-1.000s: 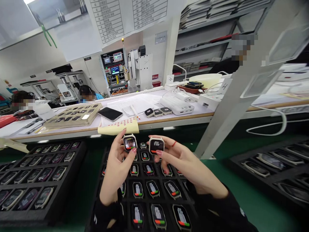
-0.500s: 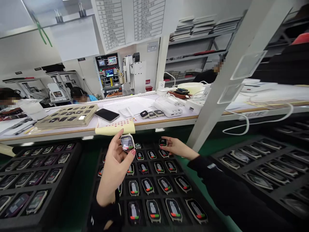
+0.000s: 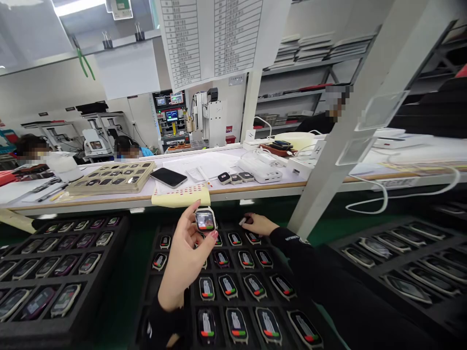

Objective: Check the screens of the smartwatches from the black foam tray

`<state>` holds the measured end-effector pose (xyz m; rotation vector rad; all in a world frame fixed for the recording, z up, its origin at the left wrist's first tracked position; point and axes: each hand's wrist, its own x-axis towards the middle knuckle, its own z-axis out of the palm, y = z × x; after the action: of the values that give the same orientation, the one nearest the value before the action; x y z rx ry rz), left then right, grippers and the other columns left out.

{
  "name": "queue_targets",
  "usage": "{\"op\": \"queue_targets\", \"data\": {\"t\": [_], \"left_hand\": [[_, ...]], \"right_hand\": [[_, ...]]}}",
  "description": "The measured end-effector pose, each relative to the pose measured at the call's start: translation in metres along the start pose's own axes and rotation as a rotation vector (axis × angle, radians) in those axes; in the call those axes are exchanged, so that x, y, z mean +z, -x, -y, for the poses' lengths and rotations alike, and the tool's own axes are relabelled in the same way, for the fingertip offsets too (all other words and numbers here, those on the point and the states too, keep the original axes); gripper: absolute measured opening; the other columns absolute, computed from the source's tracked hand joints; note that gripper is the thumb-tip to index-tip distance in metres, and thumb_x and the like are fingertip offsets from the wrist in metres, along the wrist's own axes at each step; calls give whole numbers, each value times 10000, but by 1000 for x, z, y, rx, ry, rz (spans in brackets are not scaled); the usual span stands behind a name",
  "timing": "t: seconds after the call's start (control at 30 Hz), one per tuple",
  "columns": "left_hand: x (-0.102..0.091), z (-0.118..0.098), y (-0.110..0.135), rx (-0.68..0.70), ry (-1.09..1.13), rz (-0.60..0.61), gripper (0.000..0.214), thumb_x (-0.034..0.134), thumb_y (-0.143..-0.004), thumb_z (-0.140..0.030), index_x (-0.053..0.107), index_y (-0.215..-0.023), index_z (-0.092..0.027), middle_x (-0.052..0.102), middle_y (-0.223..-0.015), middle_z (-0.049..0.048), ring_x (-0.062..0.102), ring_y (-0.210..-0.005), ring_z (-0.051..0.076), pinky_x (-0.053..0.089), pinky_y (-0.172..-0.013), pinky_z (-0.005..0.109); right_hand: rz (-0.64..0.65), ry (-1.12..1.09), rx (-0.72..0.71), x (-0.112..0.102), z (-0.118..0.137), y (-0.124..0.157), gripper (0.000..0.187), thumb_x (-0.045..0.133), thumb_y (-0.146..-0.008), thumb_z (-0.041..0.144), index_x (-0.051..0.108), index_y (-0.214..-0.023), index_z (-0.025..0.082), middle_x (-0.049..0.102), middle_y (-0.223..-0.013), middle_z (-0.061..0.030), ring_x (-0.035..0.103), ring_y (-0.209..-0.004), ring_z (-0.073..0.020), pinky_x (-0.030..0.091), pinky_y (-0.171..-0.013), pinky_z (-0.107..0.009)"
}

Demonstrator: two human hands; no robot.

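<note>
- Right hand point(image 3: 257, 224) now reaching down at the far row of the middle tray point(image 3: 175, 232), no longer lifted with a second watch as a second ago; fingers curled low, grip impossible to tell.
- Suggests that second watch now set down in the far row.
- Left hand point(image 3: 186, 253) still raised over the tray, thumb and fingertips pinching a watch point(image 3: 205, 220).
- Watch: pale case, square screen lit with a small picture, tilted toward the face.

– What sits just above frame centre?
– A small watch body point(image 3: 205, 220), pale rounded-square case, lit screen showing red and green, tilted to face the camera.
– And under it?
– A black tray point(image 3: 175, 296), lower middle, cells holding similar lit watches.
</note>
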<state>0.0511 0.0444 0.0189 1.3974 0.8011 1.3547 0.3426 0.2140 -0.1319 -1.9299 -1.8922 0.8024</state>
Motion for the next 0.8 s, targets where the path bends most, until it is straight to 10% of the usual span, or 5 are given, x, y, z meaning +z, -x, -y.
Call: {"op": "queue_targets", "data": {"t": [0.5,0.8], "left_hand": [[-1,6,-2,-20,-50,28,691,757,-851,-303,451,-1470,-281,601,-1191,71,612,-953,161,512,-767,240],[10,15,-10,-29,-131,5,637,762,-789,-197,575,-1396,-250,703,-1133,56,635,-832,146,477,-715,258]], "right_hand": [[-242,-107,-144,-16,14,17,226,674,-1047,340,653,-1166,148,650,-1105,-80,665,-923,-230,590,-835,-407],[-331,-448,-547,-30,125,153,430,429,-1071,514,665,-1261,209,664,-1181,-94,656,-860,-223,560,-624,-295]]}}
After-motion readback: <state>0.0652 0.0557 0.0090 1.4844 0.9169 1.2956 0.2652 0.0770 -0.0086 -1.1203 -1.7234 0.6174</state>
